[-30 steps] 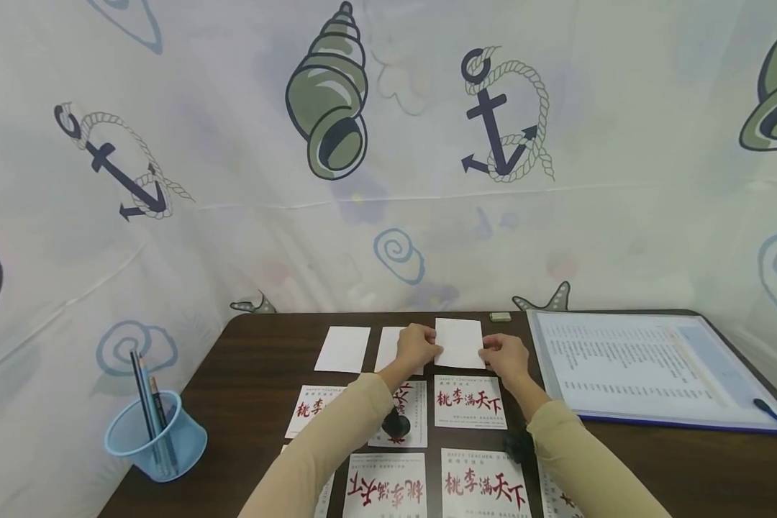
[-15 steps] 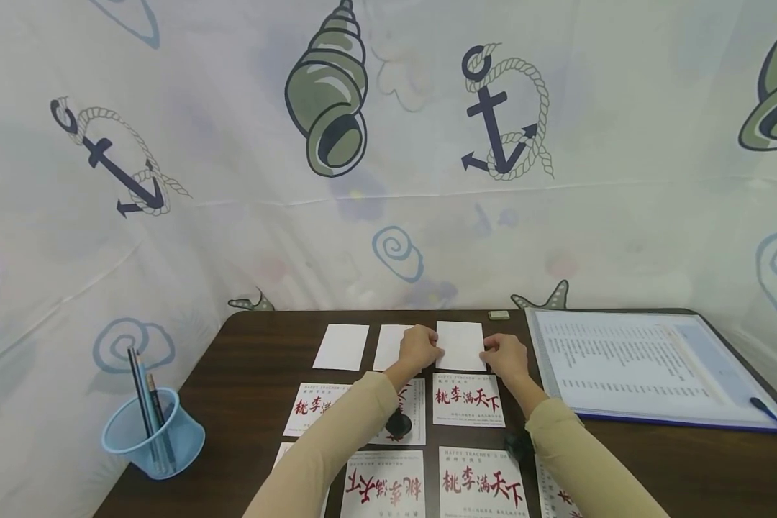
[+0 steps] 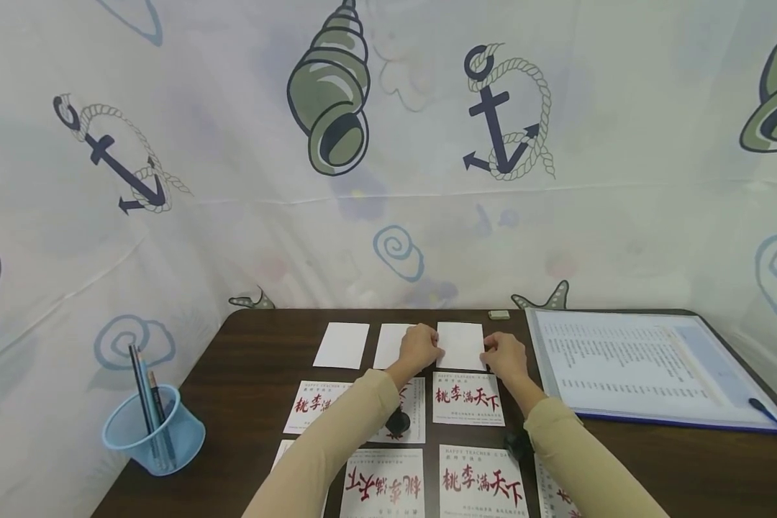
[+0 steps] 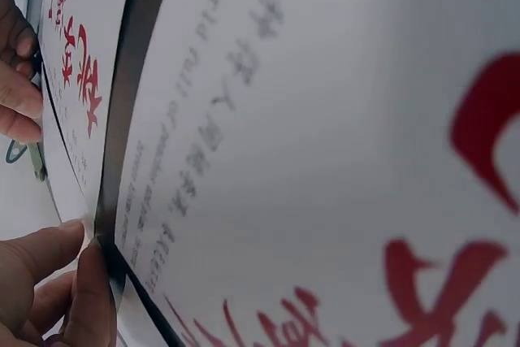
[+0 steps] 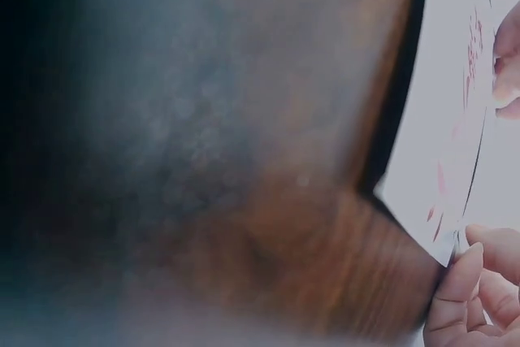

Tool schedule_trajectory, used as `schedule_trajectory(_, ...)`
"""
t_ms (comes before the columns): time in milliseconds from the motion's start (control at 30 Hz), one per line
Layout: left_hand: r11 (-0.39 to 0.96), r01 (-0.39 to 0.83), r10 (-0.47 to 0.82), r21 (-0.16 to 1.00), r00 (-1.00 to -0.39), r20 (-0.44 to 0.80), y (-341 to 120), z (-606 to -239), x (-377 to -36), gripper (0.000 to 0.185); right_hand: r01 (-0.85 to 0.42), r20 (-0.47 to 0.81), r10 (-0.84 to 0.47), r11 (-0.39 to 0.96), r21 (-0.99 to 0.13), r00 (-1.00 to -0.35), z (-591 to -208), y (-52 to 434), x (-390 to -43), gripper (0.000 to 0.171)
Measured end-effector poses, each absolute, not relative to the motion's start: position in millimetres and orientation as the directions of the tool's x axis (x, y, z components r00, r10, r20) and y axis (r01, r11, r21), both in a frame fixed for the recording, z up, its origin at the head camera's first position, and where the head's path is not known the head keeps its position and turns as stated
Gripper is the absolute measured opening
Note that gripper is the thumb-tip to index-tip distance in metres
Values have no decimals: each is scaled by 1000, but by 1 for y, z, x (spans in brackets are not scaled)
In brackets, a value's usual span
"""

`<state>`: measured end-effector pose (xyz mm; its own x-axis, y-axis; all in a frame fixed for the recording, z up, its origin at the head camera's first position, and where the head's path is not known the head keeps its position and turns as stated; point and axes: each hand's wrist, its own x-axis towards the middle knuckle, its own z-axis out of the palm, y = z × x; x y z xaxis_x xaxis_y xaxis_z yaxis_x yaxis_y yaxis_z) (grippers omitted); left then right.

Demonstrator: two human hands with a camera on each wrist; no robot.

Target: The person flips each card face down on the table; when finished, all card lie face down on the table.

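Observation:
A blank white card [image 3: 461, 347] lies at the right of the back row on the dark wooden table, held at its two sides. My left hand [image 3: 419, 347] pinches its left edge with thumb and fingers, partly covering the neighbouring blank card [image 3: 388, 345]. At the right edge, my right hand [image 3: 506, 354] pinches it with thumb and forefinger. Just in front lies a card with red Chinese characters [image 3: 469, 399]. The left wrist view shows the fingers [image 4: 89, 290] of my left hand close up at a card edge; the right wrist view shows my right hand [image 5: 479, 290] at a card corner.
Another blank card [image 3: 342, 345] lies at the back left. Several printed cards [image 3: 383, 480] fill rows nearer me, partly under my sleeves. A blue cup [image 3: 162, 439] of pencils stands left. On the right lie a printed sheet board [image 3: 628, 360] and a dark pen [image 3: 770, 414]. A small eraser-like block [image 3: 499, 314] sits behind.
The blank card between my hands has come down slightly toward me and now lies in line with the back row. Both hands keep to its edges and barely move.

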<state>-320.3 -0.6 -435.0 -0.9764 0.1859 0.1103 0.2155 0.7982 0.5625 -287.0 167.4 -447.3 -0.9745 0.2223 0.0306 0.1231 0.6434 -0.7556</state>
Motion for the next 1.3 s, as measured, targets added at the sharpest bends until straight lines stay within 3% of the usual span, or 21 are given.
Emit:
schedule_trajectory(133,764,242,210,597,-970,124,-7,-433,-325,14,112,51,242,614,-781,-969,-446,170,-289,28)
schedule_trajectory(333,550,173,215,817,-975,62,-44,-419,-327,37,35,106,258,489,-871,-960,-435,155,-289,26)
schedule_trajectory(500,477,107,195,872,-981,14,-93,-413,-320,37,-19,86,178,350,-936,-980,-423,117,-282,26)
schedule_trajectory(733,542,21,138,840,-988,-65,-159,-412,-295,39,-26,38,49,223,-974,-998,-424,60,-266,25)
schedule_trajectory(1033,686,-29,74,727,-991,-110,-215,-413,-267,45,-100,76,-92,298,-949,-993,-431,9,-249,24)
schedule_trajectory(1300,725,-60,47,686,-990,-136,-239,-420,-257,47,-161,91,-191,389,-907,-977,-443,-15,-243,25)
